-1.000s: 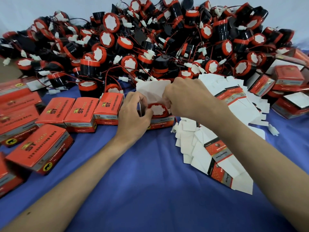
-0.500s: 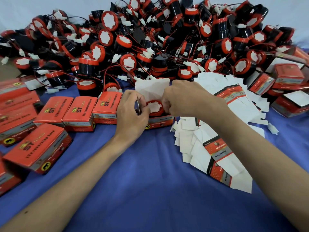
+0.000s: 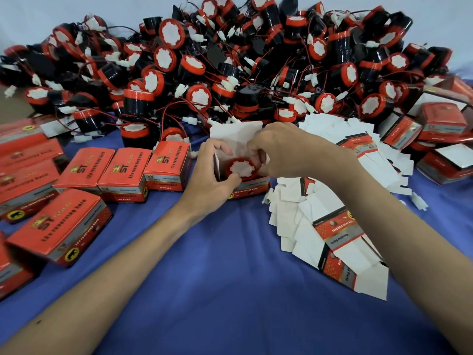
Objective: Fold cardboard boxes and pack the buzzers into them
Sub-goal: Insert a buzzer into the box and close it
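- Your left hand (image 3: 212,172) is curled round the left side of the open box (image 3: 252,188). Its fingers bend over the left wall and side flap, and the thumb lies along the front edge, touching the red rim of the buzzer inside.
- Your right hand (image 3: 289,149) reaches in from the right with fingers bent tight and tips down at the box mouth, against the white lid flap (image 3: 234,135). It grips the box's cardboard there, but your knuckles hide which flap is under the fingertips.
- The buzzer (image 3: 242,169) sits in the box between your two hands, white face up. It is just below your right fingertips.
- The lid flap stands upright just behind both hands.
- Beyond your hands lies the pile of loose buzzers (image 3: 230,73): black bodies, red caps, thin wires and white plugs in a tangle.
- Just left of your left hand stands a row of three closed boxes (image 3: 125,172), touching side by side.
- Other closed boxes (image 3: 61,226) lie farther left and nearer you.
- Beside and beneath your right forearm fans a stack of flat box blanks (image 3: 320,216), mostly white side up.
- Well to the right of your right hand sit some folded boxes (image 3: 445,121).
- Everything rests on a blue cloth (image 3: 230,278).
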